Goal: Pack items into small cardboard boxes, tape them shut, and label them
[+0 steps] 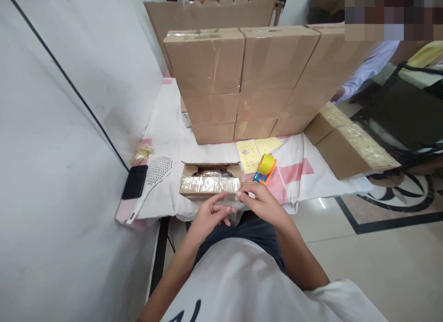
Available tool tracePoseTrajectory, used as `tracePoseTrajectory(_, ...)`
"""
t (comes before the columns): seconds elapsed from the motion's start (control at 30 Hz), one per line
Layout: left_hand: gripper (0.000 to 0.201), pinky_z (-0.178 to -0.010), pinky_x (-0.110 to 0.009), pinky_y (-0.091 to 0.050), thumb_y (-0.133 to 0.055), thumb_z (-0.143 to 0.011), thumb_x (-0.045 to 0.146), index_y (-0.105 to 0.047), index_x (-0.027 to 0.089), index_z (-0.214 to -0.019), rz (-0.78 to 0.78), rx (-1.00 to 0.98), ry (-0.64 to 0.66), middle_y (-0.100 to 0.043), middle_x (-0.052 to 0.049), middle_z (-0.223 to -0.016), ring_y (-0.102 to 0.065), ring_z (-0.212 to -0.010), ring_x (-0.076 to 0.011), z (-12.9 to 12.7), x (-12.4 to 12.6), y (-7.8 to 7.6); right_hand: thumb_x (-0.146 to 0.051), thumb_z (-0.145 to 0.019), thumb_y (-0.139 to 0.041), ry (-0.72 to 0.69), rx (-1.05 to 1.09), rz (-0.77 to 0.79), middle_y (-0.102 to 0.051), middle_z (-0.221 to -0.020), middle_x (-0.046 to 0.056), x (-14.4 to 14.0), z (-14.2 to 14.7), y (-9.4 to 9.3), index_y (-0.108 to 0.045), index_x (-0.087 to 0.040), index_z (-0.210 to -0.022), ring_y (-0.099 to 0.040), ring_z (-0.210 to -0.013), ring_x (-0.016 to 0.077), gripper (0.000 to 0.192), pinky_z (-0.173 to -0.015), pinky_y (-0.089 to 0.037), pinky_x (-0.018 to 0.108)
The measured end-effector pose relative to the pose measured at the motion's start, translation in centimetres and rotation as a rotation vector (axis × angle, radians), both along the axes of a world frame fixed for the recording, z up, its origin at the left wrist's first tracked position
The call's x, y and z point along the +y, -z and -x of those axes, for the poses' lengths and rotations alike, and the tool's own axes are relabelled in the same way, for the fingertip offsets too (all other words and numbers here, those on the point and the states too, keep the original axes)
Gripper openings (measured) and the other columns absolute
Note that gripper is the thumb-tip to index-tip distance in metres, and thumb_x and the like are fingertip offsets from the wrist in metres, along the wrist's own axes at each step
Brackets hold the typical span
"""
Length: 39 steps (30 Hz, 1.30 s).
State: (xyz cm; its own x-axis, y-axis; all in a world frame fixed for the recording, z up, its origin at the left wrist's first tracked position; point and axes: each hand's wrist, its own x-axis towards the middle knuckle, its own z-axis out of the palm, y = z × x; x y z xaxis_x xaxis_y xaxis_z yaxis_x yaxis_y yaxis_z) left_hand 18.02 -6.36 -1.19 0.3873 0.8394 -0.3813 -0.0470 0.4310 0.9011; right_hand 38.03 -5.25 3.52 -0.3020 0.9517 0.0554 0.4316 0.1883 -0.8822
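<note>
A small open cardboard box with shiny tape on its near flap stands at the table's front edge. Dark, glossy contents show inside, too obscured to name. Just in front of the box, a thin clear strip that looks like packing tape spans between my hands. My right hand pinches its right end near the box's corner. My left hand has its fingers apart beside the strip; whether they touch it is unclear. A yellow tape roll on an orange and blue dispenser lies right of the box.
Stacked taped cartons form a wall behind the box. More cartons sit at the right edge. A white slotted skimmer, a black phone and yellow dotted sheets lie on the cloth. Another person's sleeve appears at right.
</note>
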Motion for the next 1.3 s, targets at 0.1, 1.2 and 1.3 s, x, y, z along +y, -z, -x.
tracePoseTrajectory(0.1, 0.08, -0.05, -0.02, -0.039, -0.08, -0.076, 0.046, -0.05, 0.012, -0.142, -0.03, -0.021, -0.036, -0.078, -0.013, -0.095, -0.067, -0.056, -0.0135, 0.6, 0.0, -0.5, -0.021, -0.095, -0.055, 0.009, 0.028, 0.05, -0.068, -0.08, 0.001, 0.1, 0.7, -0.6, -0.068, -0.018, -0.077, -0.061, -0.077, 0.0156, 0.022, -0.069, -0.04, 0.027)
tracePoseTrajectory(1.2, 0.044, -0.118, -0.06, -0.009, -0.046, -0.099, 0.041, -0.055, 0.023, -0.139, -1.044, 1.146, -0.118, -0.064, -0.014, -0.137, -0.054, -0.132, -0.0296, 4.9, 5.2, 2.4, -0.046, -0.098, -0.052, 0.048, 0.187, -0.028, -0.052, -0.07, 0.0, 0.5, 1.5, -8.3, -0.052, -0.021, -0.069, -0.047, -0.067, 0.0139, 0.039, -0.063, -0.039, 0.028)
tracePoseTrajectory(1.3, 0.047, -0.117, -0.064, -0.007, -0.047, -0.099, 0.041, -0.052, 0.024, -0.143, -1.026, 1.183, -0.082, -0.057, -0.015, -0.145, -0.048, -0.138, -0.0322, 4.5, 4.4, 2.8, -0.053, -0.093, -0.055, -0.041, 0.265, 0.063, -0.052, -0.068, -0.001, 3.5, 2.9, -6.8, -0.054, -0.02, -0.068, -0.047, -0.067, 0.0136, 0.042, -0.063, -0.039, 0.027)
